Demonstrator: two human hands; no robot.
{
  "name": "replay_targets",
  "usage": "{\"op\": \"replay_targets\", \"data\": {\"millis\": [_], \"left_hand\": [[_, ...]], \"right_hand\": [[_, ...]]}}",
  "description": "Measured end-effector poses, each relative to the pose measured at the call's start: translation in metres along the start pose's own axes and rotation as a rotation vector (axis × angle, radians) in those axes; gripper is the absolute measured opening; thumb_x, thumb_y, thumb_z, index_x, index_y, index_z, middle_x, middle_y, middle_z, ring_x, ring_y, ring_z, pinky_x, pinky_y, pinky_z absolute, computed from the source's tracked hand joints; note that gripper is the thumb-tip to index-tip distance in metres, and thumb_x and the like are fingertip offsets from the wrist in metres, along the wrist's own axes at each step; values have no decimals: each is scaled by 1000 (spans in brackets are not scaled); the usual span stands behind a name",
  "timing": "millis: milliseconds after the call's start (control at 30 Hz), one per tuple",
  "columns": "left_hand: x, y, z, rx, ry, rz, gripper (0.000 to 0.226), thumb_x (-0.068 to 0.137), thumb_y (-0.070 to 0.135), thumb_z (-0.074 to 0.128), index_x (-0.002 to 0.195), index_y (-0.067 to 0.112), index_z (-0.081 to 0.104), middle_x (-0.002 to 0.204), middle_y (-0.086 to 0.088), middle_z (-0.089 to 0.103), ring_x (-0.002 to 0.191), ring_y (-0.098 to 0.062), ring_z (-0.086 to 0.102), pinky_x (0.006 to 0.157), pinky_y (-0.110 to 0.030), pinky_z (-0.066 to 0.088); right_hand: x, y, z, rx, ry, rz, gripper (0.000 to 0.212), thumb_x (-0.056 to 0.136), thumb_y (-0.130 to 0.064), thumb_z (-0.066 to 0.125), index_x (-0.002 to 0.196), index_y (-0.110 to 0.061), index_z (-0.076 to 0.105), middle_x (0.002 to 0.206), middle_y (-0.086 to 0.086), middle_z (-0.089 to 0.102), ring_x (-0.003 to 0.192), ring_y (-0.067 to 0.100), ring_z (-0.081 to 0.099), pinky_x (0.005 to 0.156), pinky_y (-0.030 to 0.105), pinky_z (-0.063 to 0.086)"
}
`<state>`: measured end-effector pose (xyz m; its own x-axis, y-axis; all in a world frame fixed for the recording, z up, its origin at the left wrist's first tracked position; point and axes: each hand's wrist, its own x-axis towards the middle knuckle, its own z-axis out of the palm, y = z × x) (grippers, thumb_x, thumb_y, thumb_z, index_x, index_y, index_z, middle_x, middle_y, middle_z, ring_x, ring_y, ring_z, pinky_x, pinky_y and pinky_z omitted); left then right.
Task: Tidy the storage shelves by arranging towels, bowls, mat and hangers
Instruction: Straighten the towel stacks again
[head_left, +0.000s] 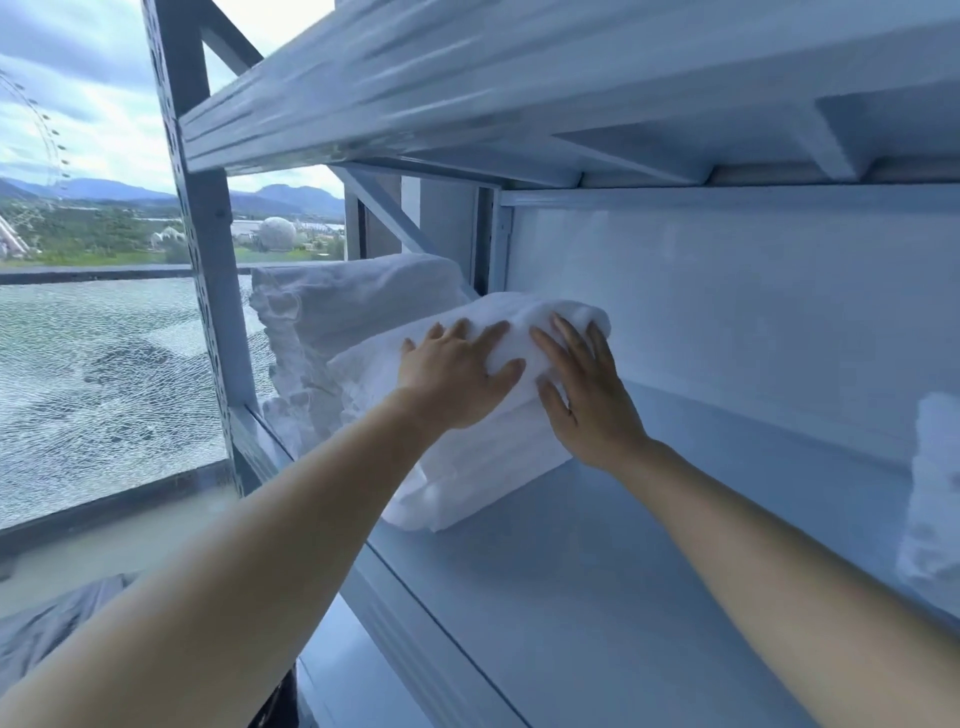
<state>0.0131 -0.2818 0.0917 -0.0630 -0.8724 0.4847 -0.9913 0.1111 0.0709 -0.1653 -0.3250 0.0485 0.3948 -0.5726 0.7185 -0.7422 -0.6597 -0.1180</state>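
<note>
1. A folded white terry towel (467, 478) lies at the left end of the pale blue metal shelf board (597, 597). One end sits at the front edge and its long axis runs back toward the rear wall.
2. The left hand (457, 379) is laid flat on the towel's top, with the fingers spread and straight, pressing down.
3. The right hand (582, 395) is set against the towel's right flank near its far end. The fingers are extended and slightly apart, and nothing is pinched.
4. A second, looser white cloth bundle (353, 296) stands just behind and to the left of the towel, apparently touching it.
5. Another white towel (935, 493), blurred, is seen well apart at the right edge.
6. The step is judged to be squaring the towel in place. Bare board lies to the right of the fingers and the bundle to the left, so any push toward the bundle would have to come from the right hand.
7. The towel's front corner is judged likely to swing out over the edge if only the far end is pushed.
</note>
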Motion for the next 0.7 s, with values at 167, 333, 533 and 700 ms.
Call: {"op": "replay_targets", "data": {"millis": [167,333,533,700], "left_hand": [[4,3,0,43,-46,6,63,87,67,20,144,41,16,151,-2,27,134,-29,29,104,-52,26],[3,8,-4,63,-44,47,61,87,66,22,141,38,21,147,-5,33,130,-32,34,101,-53,30],[1,60,3,64,93,153,64,88,61,30,141,24,26,145,-4,30,134,-29,25,107,-60,20],[-20,148,18,-164,81,360,58,89,58,34,138,27,36,146,1,34,136,-21,27,106,-52,21]], "right_hand": [[-4,0,-1,23,-16,32,53,97,-33,38,147,-28,20,157,-9,8,145,20,-2,109,39,31],[-22,1,-14,12,-32,26,56,96,-30,43,147,-29,20,157,-8,8,145,16,3,110,32,29],[-65,17,-60,-123,-24,91,56,94,-30,45,146,-27,23,157,-8,10,144,13,9,103,33,36],[-115,36,-128,-265,-32,171,56,93,-28,47,145,-23,27,157,-7,10,144,13,11,91,37,50]]}}
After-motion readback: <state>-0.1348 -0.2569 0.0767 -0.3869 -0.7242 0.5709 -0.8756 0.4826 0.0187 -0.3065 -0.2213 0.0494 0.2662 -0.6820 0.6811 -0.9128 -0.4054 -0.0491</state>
